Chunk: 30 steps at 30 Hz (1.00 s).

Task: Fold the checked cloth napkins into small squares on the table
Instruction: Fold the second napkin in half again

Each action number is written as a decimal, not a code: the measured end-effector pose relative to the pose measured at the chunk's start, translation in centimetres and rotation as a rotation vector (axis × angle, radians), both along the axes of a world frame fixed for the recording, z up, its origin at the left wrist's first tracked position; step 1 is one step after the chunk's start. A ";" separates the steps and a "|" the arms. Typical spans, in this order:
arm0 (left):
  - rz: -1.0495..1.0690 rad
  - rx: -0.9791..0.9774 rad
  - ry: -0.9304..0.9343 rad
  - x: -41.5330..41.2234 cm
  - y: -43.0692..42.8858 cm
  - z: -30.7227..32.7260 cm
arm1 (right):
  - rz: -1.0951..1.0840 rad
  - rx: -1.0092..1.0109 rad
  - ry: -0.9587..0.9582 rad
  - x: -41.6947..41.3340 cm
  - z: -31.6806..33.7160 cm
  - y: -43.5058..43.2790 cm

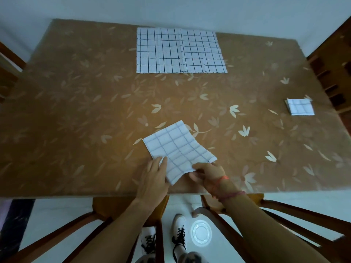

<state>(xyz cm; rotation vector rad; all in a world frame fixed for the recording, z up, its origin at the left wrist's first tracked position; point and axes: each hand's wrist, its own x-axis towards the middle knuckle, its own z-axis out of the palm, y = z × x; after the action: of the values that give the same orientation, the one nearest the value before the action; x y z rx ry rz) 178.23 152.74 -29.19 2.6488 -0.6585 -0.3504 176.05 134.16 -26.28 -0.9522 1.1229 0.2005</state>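
Part-folded napkin lies at table's 6 o'clock edge, near corner pinched by right hand, left hand flattened on side. Edges best aligned before crease is pressed.

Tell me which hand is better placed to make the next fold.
Probably right: the right hand pinches the napkin at its near corner, free to lift it over, while the left hand lies flat on it.
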 end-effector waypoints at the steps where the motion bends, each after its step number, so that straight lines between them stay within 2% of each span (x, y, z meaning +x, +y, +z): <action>1: 0.010 0.011 0.019 0.1 0.0 0.0 | 0.043 0.032 -0.006 -0.4 0.2 0.4; 4: 0.010 0.039 0.030 0.3 0.5 0.1 | 0.238 0.069 -0.059 -1.7 0.8 1.0; 6: -0.004 0.011 0.017 0.4 1.0 -0.1 | 0.392 0.041 -0.122 -2.3 1.1 0.9; 8: -0.001 -0.029 0.021 0.4 1.5 -0.2 | 0.449 -0.012 -0.151 -2.6 0.9 0.5; 11: 0.020 -0.079 0.068 0.2 2.1 -0.1 | 0.513 -0.226 -0.210 -3.1 -0.1 0.0; 18: -0.028 -0.154 0.126 -0.2 4.3 -0.2 | 0.796 -0.883 -0.182 -4.2 -0.5 -0.7; 24: -0.067 -0.196 0.067 -0.9 6.3 -1.2 | 0.993 -1.170 -0.234 -5.1 -1.6 -0.6; 27: -0.035 -0.200 0.043 -1.0 7.2 -1.3 | 1.046 -1.176 -0.253 -5.4 -1.8 -0.8; 30: -0.006 -0.208 0.015 -0.9 7.3 -1.1 | 0.988 -1.208 -0.294 -5.3 -2.1 -0.7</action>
<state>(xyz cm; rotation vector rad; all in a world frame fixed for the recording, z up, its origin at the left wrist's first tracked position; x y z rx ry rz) 177.33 160.03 -30.31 2.4453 -0.6600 -0.2869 170.76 133.44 -28.38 -2.4916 0.3126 0.1487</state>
